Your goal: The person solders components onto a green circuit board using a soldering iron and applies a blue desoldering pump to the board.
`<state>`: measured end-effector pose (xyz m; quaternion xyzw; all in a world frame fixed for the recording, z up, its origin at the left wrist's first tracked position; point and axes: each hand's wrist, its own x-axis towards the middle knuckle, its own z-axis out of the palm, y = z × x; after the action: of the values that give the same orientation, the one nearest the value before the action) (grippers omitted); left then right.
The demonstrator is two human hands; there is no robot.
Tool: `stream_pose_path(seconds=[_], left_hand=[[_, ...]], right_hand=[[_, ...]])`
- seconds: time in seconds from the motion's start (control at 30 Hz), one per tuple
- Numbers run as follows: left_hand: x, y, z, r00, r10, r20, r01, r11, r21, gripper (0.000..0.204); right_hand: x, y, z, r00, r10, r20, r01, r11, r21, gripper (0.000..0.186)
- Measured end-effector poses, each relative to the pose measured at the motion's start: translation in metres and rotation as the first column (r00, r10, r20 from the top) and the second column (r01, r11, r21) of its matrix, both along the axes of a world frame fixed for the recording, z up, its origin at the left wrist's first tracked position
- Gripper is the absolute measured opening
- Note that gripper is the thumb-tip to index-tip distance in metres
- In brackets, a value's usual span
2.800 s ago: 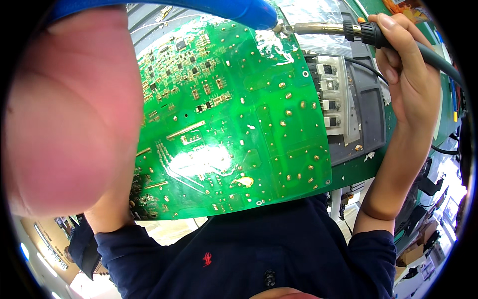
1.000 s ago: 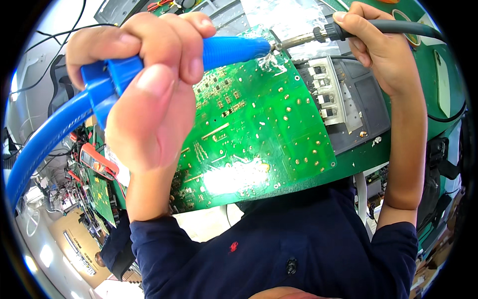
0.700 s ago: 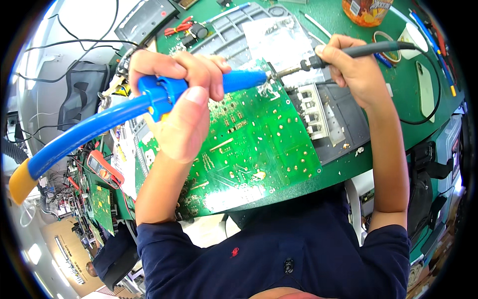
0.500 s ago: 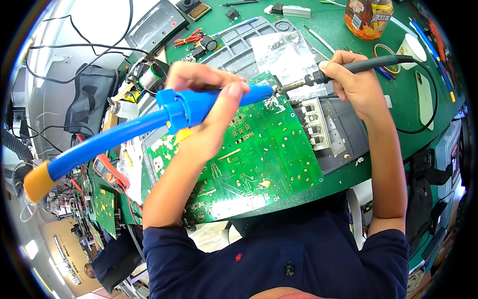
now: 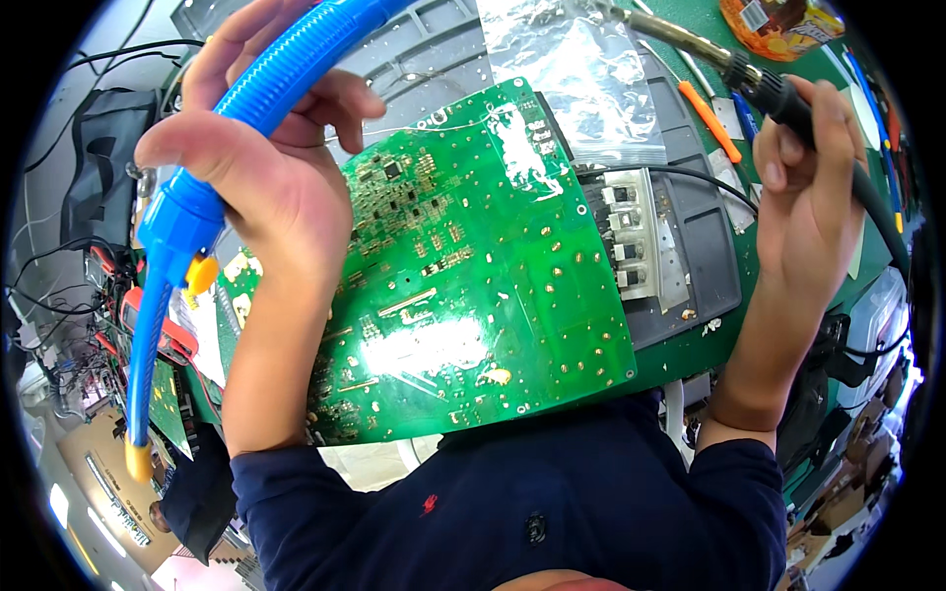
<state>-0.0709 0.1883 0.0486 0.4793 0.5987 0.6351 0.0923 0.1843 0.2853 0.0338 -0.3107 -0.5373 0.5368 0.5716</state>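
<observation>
My left hand point(image 5: 286, 192) is raised over the far left part of a green circuit board point(image 5: 532, 286), its thumb and fingers around a blue solder sucker point(image 5: 182, 212) with a yellow end. The sucker's tip runs out of view at the top. My right hand point(image 5: 813, 187) grips a soldering iron point(image 5: 764, 89) by its dark handle, to the right of the board. The iron's metal shaft points up and left, over a clear plastic bag point(image 5: 581, 108), apart from the board. Whitish residue point(image 5: 522, 148) marks the board's far corner, where a thin wire point(image 5: 419, 130) also lies.
Under the board lies a grey compartment mat point(image 5: 705, 256), with a metal bracket holding components point(image 5: 631, 231) beside the board. An orange-handled screwdriver point(image 5: 711, 123) and a jar point(image 5: 778, 28) are at far right. A red multimeter point(image 5: 163, 325) sits at left.
Both tools have lifted off the board's far corner. The left hand moved up and left with the solder sucker; the right hand drew right with the iron. The residue corner is now uncovered.
</observation>
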Motion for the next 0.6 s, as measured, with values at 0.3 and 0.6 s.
stream_pose_path(seconds=[0.3, 0.6], left_hand=[[-0.013, 0.000, -0.026, 1.000, -0.010, 0.007, 0.010, 1.000, -0.016, 0.117], [-0.036, -0.007, -0.030, 0.951, -0.278, 0.139, 0.261, 0.957, 0.128, 0.128]], right_hand=[[0.018, 0.007, -0.006, 0.959, 0.267, 0.092, -0.268, 0.963, 0.001, 0.050], [0.001, -0.015, 0.006, 0.954, 0.113, 0.278, -0.107, 0.994, -0.036, 0.041]])
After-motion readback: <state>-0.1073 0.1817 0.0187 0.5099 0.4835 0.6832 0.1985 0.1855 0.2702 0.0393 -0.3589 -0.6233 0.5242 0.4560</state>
